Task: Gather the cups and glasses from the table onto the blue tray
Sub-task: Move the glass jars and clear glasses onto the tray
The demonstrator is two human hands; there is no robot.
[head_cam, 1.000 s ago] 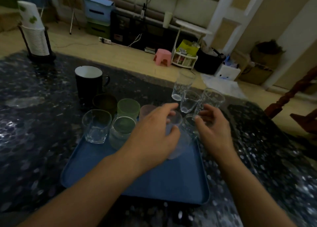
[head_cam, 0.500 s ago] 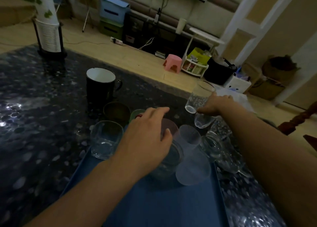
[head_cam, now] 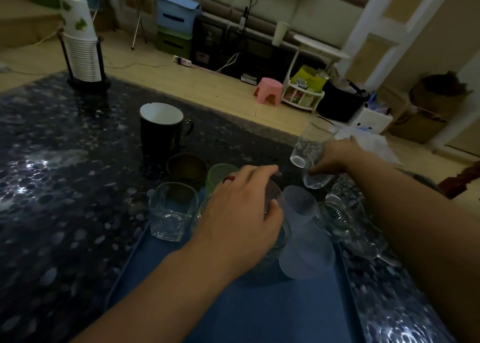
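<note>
Glasses and cups are crowding the far end of the blue tray [head_cam: 233, 314] in front of us. Our left hand [head_cam: 241, 218] is curling down over a clear glass [head_cam: 279, 235] on the tray, beside a frosted cup [head_cam: 302, 228]. Our right hand [head_cam: 335, 157] is gripping two tall glasses [head_cam: 310, 141] at their bases, beyond the tray's far right corner. A square tumbler [head_cam: 171, 210] is sitting at the tray's far left corner. A black mug [head_cam: 161, 129], brown cup [head_cam: 187, 167] and green cup [head_cam: 220, 174] are waiting on the dark table [head_cam: 59, 187].
</note>
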